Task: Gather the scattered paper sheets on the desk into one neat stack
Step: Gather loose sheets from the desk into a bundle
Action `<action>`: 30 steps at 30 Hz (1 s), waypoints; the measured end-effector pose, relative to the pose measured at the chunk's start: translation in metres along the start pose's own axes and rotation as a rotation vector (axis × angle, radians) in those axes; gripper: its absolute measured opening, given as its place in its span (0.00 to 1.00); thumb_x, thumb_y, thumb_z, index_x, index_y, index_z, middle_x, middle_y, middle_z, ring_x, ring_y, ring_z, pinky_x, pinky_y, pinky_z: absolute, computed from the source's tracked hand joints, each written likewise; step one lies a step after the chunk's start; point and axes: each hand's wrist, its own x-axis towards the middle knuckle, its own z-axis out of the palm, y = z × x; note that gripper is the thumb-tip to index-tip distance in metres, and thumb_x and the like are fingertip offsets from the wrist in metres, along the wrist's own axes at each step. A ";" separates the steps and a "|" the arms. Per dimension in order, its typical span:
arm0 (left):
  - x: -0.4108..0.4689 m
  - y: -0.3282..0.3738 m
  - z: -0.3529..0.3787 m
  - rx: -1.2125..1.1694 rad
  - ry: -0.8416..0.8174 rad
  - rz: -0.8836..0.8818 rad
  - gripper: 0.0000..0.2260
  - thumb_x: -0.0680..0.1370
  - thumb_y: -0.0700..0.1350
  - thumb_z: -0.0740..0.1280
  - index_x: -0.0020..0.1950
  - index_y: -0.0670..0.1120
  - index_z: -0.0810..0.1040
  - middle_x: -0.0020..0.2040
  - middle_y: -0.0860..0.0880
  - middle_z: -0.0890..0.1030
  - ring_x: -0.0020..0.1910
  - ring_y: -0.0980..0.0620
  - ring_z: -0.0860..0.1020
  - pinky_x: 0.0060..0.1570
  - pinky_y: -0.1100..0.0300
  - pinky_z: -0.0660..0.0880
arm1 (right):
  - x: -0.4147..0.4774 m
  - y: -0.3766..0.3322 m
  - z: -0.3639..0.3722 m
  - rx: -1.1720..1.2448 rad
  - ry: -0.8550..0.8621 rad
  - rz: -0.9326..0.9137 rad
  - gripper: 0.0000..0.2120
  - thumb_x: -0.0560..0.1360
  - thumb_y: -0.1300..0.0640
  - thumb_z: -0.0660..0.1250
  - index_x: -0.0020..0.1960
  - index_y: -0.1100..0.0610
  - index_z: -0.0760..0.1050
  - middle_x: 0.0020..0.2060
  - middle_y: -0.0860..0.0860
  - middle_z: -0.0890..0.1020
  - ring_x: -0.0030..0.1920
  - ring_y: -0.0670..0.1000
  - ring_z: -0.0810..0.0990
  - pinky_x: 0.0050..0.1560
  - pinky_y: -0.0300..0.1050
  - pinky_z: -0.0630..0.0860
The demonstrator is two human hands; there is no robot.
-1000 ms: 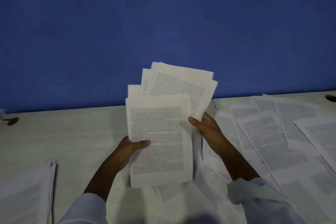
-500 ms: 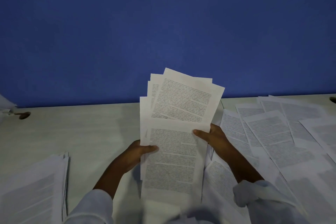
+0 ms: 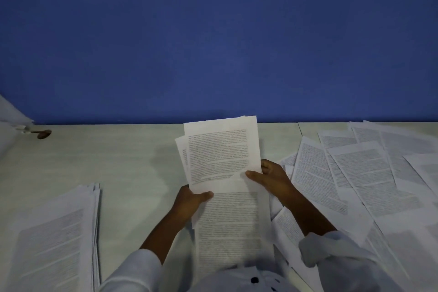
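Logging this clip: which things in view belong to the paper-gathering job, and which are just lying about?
Part of the job:
- held sheets, gripped by the left hand and right hand
- loose sheets spread over the right of the desk
- paper stack at the left

Just there:
- dark hole in the desk's far left
- blue wall behind

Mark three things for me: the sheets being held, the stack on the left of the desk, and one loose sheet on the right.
held sheets (image 3: 220, 152): head view, printed text of the front sheet.
left stack (image 3: 54, 239): head view, face of its top sheet.
loose sheet (image 3: 369, 178): head view, middle of its text block.
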 end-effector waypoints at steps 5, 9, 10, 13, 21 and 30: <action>0.009 0.008 -0.021 -0.137 0.112 0.091 0.18 0.72 0.40 0.75 0.61 0.45 0.79 0.56 0.46 0.83 0.50 0.53 0.81 0.52 0.61 0.77 | -0.006 0.007 -0.012 -0.067 0.015 0.009 0.16 0.70 0.52 0.76 0.56 0.54 0.79 0.50 0.49 0.85 0.52 0.49 0.83 0.53 0.43 0.80; 0.020 0.030 -0.047 -0.201 0.154 0.175 0.20 0.72 0.37 0.75 0.62 0.44 0.78 0.54 0.49 0.82 0.52 0.54 0.81 0.52 0.61 0.76 | -0.009 0.005 -0.026 -0.147 -0.042 0.067 0.13 0.72 0.53 0.75 0.55 0.52 0.79 0.48 0.47 0.84 0.46 0.44 0.83 0.36 0.31 0.77; 0.022 0.033 -0.053 -0.224 0.163 0.187 0.20 0.72 0.37 0.74 0.63 0.45 0.78 0.54 0.49 0.82 0.52 0.54 0.81 0.52 0.60 0.77 | -0.009 0.006 -0.030 -0.187 -0.061 0.076 0.11 0.72 0.55 0.74 0.54 0.53 0.79 0.48 0.48 0.84 0.45 0.44 0.83 0.35 0.30 0.76; 0.031 0.030 -0.068 -0.275 0.196 0.176 0.19 0.73 0.36 0.73 0.64 0.44 0.78 0.58 0.47 0.82 0.56 0.48 0.80 0.60 0.52 0.75 | -0.007 0.008 -0.033 -0.380 -0.055 0.054 0.04 0.75 0.55 0.71 0.48 0.55 0.82 0.43 0.47 0.83 0.41 0.42 0.81 0.36 0.32 0.73; 0.041 -0.025 -0.067 -0.582 0.095 0.000 0.20 0.78 0.39 0.66 0.70 0.43 0.73 0.65 0.44 0.79 0.64 0.45 0.77 0.65 0.48 0.71 | 0.007 0.010 -0.032 -0.383 0.401 -0.098 0.07 0.78 0.53 0.66 0.51 0.55 0.79 0.44 0.49 0.83 0.45 0.50 0.81 0.46 0.43 0.76; 0.039 -0.093 -0.076 -0.639 0.140 -0.287 0.23 0.78 0.41 0.66 0.73 0.40 0.68 0.69 0.40 0.73 0.67 0.40 0.72 0.70 0.40 0.64 | -0.005 -0.005 -0.070 -0.226 0.730 -0.201 0.12 0.80 0.53 0.64 0.57 0.59 0.77 0.51 0.54 0.82 0.51 0.53 0.79 0.53 0.48 0.77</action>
